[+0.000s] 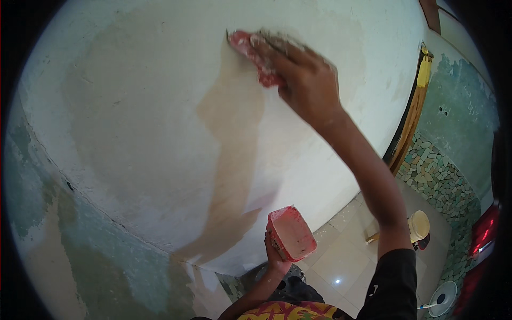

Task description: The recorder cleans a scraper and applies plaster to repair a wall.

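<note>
My right hand (pixel 306 74) is raised against the upper part of the whitish wall (pixel 144 106), its fingers closed around a red putty scraper (pixel 256 57) smeared with white. The scraper's left edge lies at the wall, and fine detail of it is blurred. Lower down, my left hand (pixel 276 257) grips the side of a red rectangular tub (pixel 292 233) from the left and below. Pale, smooth paste covers the inside of the tub, which is tilted, and white residue coats its rim. Some fingers of that hand are hidden behind the tub.
Patchy green wall (pixel 106 256) meets the whitish wall at a cracked corner on the left. To the right, a doorway edge with a wooden strip (pixel 410 128) stands before a pebble-clad wall (pixel 437 176). A cream bucket (pixel 418 225) and a fan (pixel 444 297) stand on the tiled floor (pixel 341 261).
</note>
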The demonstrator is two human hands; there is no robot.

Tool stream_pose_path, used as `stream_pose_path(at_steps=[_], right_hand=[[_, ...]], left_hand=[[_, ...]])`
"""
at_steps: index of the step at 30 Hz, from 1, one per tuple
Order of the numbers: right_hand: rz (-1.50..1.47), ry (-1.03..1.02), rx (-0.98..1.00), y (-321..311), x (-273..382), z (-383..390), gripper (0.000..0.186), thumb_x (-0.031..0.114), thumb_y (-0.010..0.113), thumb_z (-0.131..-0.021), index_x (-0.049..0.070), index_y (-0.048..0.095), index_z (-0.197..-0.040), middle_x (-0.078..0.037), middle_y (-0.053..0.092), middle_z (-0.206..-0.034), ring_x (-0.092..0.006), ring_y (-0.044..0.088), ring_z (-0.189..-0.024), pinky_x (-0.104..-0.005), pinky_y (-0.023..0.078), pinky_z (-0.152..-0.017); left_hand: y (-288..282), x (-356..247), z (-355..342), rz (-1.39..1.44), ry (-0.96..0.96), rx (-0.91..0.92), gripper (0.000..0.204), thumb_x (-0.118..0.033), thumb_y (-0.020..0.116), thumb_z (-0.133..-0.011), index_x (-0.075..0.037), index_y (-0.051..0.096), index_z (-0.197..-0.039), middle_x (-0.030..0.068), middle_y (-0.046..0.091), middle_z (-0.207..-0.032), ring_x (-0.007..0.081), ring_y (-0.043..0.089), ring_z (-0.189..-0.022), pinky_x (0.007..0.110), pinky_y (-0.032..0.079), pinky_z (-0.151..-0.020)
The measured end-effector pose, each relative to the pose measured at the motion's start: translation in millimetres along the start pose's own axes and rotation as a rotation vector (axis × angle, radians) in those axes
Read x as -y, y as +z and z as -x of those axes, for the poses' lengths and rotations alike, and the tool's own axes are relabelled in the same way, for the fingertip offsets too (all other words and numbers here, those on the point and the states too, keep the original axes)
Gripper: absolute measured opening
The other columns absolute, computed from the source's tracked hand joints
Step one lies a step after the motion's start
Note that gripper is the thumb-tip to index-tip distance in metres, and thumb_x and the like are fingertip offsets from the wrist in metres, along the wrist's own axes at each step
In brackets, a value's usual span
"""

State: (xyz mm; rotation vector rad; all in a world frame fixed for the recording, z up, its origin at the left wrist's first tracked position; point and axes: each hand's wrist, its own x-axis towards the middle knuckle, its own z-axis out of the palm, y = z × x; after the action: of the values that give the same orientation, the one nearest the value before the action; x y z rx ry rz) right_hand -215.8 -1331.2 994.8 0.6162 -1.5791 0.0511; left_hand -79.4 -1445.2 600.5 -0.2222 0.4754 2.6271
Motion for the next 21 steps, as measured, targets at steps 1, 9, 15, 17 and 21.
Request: stream_pose_path(at_steps=[1, 9, 15, 17, 21], right_hand=[[-0.004, -0.048, -0.001, -1.0, -3.5, 13.1, 0.067, 0.004, 0.076, -0.07, 0.023, 0.063, -0.133, -0.001, 0.066, -0.127, -0.0251, 0.069, -0.1, -0.0376, 0.058, -0.079], [-0.178, 0.191, 0.095, -52.2, -13.5, 4.1, 0.036, 0.002, 0.071, -0.079, 0.018, 0.075, -0.111, -0.002, 0.074, -0.109, -0.0223, 0.072, -0.095, -0.0325, 0.059, -0.079], [-0.069, 0.159, 0.034, -27.6, -17.6, -3.1, 0.042, 0.002, 0.069, -0.076, 0.019, 0.074, -0.114, -0.004, 0.073, -0.114, -0.0252, 0.071, -0.091, -0.0373, 0.058, -0.073], [-0.144, 0.181, 0.158, -24.3, 17.4, 21.6, 0.051, 0.001, 0.07, -0.074, 0.021, 0.072, -0.12, -0.004, 0.071, -0.119, -0.0247, 0.071, -0.095, -0.0371, 0.058, -0.071], [-0.38, 0.299, 0.206, -38.5, 34.4, 20.7, 0.049, -0.003, 0.066, -0.074, 0.017, 0.073, -0.118, -0.007, 0.073, -0.107, -0.0286, 0.071, -0.083, -0.0387, 0.059, -0.07]], left_hand=[[2.1, 2.4, -3.6, 0.001, -0.012, 0.007, 0.068, -0.065, 0.035, -0.099, -0.021, 0.043, -0.15, 0.0047, 0.049, -0.149, 0.0299, 0.048, -0.137, 0.055, 0.039, -0.113], [-5.8, -2.2, -14.3, 0.06, 0.121, 0.056, 0.071, -0.066, 0.037, -0.099, -0.02, 0.04, -0.152, 0.0043, 0.046, -0.152, 0.0292, 0.044, -0.14, 0.054, 0.035, -0.116], [0.1, 1.1, -16.5, 0.085, 0.121, 0.056, 0.07, -0.066, 0.038, -0.099, -0.02, 0.04, -0.152, 0.004, 0.045, -0.153, 0.0294, 0.043, -0.14, 0.054, 0.035, -0.116], [-5.6, -1.2, -19.5, 0.067, 0.12, 0.02, 0.069, -0.066, 0.038, -0.099, -0.021, 0.04, -0.152, 0.0041, 0.045, -0.153, 0.0294, 0.043, -0.14, 0.054, 0.035, -0.116], [-7.4, -8.2, -18.5, 0.085, 0.085, 0.08, 0.069, -0.066, 0.037, -0.099, -0.021, 0.041, -0.151, 0.004, 0.046, -0.152, 0.0294, 0.044, -0.14, 0.053, 0.035, -0.115]])
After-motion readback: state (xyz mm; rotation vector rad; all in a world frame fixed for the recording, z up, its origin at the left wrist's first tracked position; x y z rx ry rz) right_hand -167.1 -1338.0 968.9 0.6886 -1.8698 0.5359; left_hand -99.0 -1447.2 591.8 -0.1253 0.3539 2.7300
